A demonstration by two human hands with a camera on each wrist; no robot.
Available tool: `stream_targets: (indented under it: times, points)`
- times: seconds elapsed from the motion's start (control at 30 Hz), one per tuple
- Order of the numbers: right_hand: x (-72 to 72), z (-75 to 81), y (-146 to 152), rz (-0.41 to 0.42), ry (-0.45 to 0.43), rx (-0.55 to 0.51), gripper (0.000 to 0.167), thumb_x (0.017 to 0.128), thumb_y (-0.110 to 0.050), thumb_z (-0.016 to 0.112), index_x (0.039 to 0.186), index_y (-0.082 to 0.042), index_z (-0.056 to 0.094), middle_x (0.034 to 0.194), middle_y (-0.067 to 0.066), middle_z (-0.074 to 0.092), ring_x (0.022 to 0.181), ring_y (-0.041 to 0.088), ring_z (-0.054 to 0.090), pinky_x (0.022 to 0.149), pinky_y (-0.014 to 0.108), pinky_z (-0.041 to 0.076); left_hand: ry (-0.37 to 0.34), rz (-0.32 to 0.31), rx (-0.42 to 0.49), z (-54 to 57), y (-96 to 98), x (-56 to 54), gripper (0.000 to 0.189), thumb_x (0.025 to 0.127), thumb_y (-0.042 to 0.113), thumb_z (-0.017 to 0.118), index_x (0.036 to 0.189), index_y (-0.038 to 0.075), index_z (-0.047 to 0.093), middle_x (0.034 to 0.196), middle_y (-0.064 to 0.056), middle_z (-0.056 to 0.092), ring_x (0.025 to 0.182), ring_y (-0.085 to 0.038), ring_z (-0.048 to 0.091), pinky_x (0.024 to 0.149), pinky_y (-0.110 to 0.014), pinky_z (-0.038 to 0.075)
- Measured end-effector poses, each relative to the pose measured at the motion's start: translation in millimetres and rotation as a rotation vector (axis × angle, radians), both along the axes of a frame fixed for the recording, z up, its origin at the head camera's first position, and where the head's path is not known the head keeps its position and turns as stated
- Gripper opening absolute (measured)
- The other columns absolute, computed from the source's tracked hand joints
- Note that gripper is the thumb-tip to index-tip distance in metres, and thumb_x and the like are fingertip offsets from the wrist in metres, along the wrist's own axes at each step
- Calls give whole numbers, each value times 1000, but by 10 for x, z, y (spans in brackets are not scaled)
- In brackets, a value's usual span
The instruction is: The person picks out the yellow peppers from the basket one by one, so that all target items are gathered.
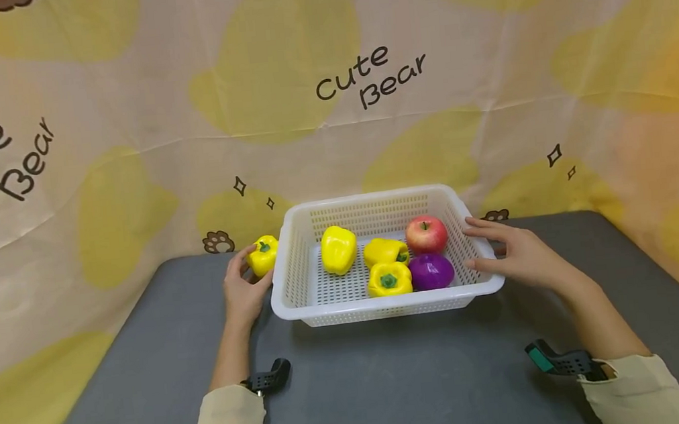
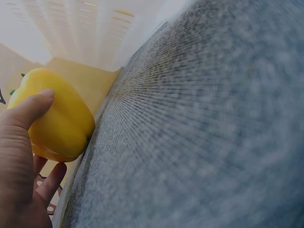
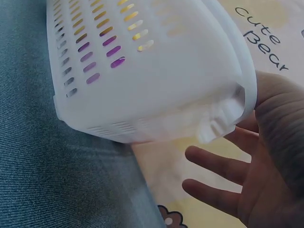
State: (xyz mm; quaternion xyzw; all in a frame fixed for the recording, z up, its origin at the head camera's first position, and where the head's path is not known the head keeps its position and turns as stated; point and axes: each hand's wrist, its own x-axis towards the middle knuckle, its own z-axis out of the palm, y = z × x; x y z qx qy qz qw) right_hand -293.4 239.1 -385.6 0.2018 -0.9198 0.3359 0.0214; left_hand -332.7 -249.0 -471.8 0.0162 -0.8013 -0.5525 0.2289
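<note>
On the left, my left hand [image 1: 243, 291] holds a yellow bell pepper [image 1: 264, 256] just outside the white plastic basket [image 1: 378, 306]. The left wrist view shows the thumb pressed on the pepper [image 2: 61, 118] and some fingers below it. My right hand [image 1: 519, 253] holds the basket's right end, with thumb and fingertips at the rim; in the right wrist view two other fingers extend loosely. Inside the basket are three yellow bell peppers, one [image 1: 339, 250] apart on the left, plus a red apple [image 1: 426, 234] and a purple oval item [image 1: 431, 271].
The basket stands toward the back of a dark grey table [image 1: 391, 382]. Behind it hangs a yellow-patterned cloth [image 1: 303, 74] with printed lettering. A black wrist device [image 1: 269, 378] sits on the left wrist, another [image 1: 565, 362] on the right.
</note>
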Motion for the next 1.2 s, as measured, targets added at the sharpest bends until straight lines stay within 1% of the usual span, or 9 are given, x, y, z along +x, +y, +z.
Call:
stream_targets:
  times: [0.17, 0.27, 0.47, 0.7, 0.87, 0.97, 1.07, 1.13, 1.2]
  points:
    - [-1, -9, 7, 2, -41, -10, 74, 90, -37, 76, 151, -8, 47, 164, 18, 33, 121, 41, 65, 86, 37, 61, 0, 6, 10, -3, -19, 25, 61, 85, 8, 80, 140, 8, 54, 150, -15, 45, 135, -36, 50, 108, -54, 48]
    - [1, 1, 3, -13, -43, 17, 78, 90, -39, 74, 154, -8, 42, 159, 23, 39, 113, 40, 69, 77, 28, 60, -7, 1, 20, 3, -33, 44, 63, 85, 10, 81, 141, 8, 54, 151, -15, 45, 135, -36, 50, 109, -54, 47]
    - [9, 70, -23, -65, -102, 99, 80, 92, -46, 68, 157, -11, 37, 130, 24, 66, 106, 30, 65, 74, 32, 51, -8, 10, 24, 16, -49, 36, 63, 85, 9, 80, 142, 7, 53, 150, -16, 45, 134, -37, 50, 109, -55, 47]
    - [41, 193, -50, -19, -227, 175, 86, 94, -46, 66, 160, -10, 25, 102, 9, 72, 77, 16, 53, 62, 30, 39, -7, 8, 30, 39, -69, 38, 62, 86, 10, 80, 142, 10, 53, 150, -15, 46, 134, -35, 51, 110, -54, 47]
    - [58, 224, -38, 3, -279, 199, 89, 95, -50, 62, 162, -11, 17, 111, 12, 70, 89, 19, 59, 69, 31, 44, -9, 17, 17, 31, -83, 34, 62, 86, 10, 79, 142, 9, 52, 151, -15, 45, 134, -35, 52, 110, -54, 47]
    - [74, 219, -13, 30, -321, 201, 91, 97, -53, 57, 163, -14, 9, 132, 23, 62, 107, 30, 60, 80, 40, 50, -8, 21, 11, 23, -77, 38, 62, 86, 8, 78, 142, 8, 52, 151, -16, 45, 133, -36, 52, 109, -55, 47]
    - [103, 206, 12, 49, -371, 179, 92, 98, -55, 53, 164, -19, 0, 150, 31, 44, 124, 42, 53, 92, 54, 50, -5, 24, 3, 12, -58, 33, 62, 86, 8, 79, 141, 9, 53, 151, -16, 45, 133, -36, 52, 108, -55, 48]
    - [121, 194, 26, 54, -392, 158, 93, 99, -54, 53, 164, -20, -3, 156, 32, 36, 130, 47, 48, 97, 60, 48, -5, 22, -3, 2, -38, 23, 62, 85, 8, 79, 141, 9, 53, 151, -16, 45, 133, -37, 52, 107, -55, 49]
    - [131, 178, 46, 55, -394, 144, 93, 99, -53, 53, 164, -18, -4, 155, 32, 36, 128, 47, 48, 96, 60, 47, -7, 16, -9, -6, -14, 12, 62, 85, 9, 80, 141, 10, 53, 151, -16, 44, 134, -37, 51, 107, -55, 49]
